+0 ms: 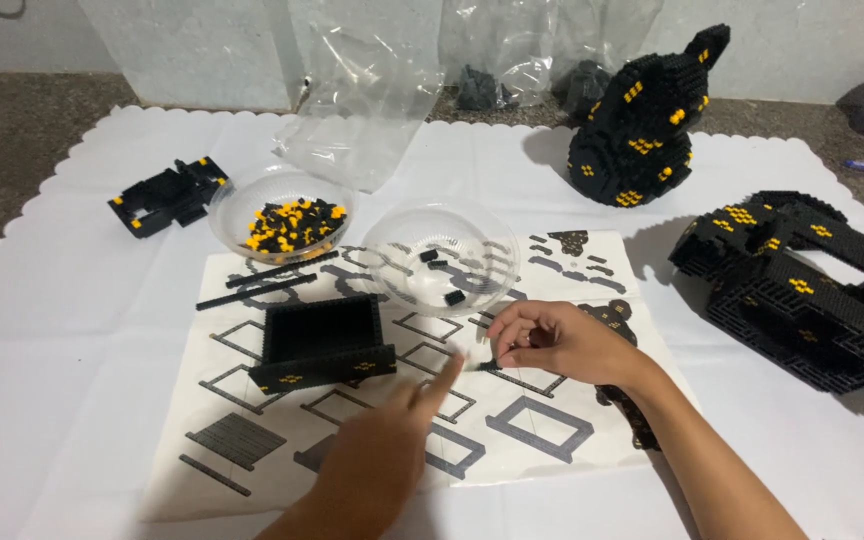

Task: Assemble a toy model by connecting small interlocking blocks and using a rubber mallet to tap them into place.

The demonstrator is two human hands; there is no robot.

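Mid-assembly: your right hand (552, 340) has its grip pinched narrow on a small black brick (489, 365) over the instruction sheet (512, 440), left hand (377, 460) blurred, grip loose with forefinger out, black walled section (320, 342) just left; seating it looks next.

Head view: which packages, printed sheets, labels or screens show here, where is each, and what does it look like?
Clear plastic bags: far edge of the table, standing crumpled, see-through, a few holding dark pieces.
Instruction sheet: flat under both hands and the two bowls, white, rectangular, printed with grey and black block diagrams.
No screens or separate labels visible.
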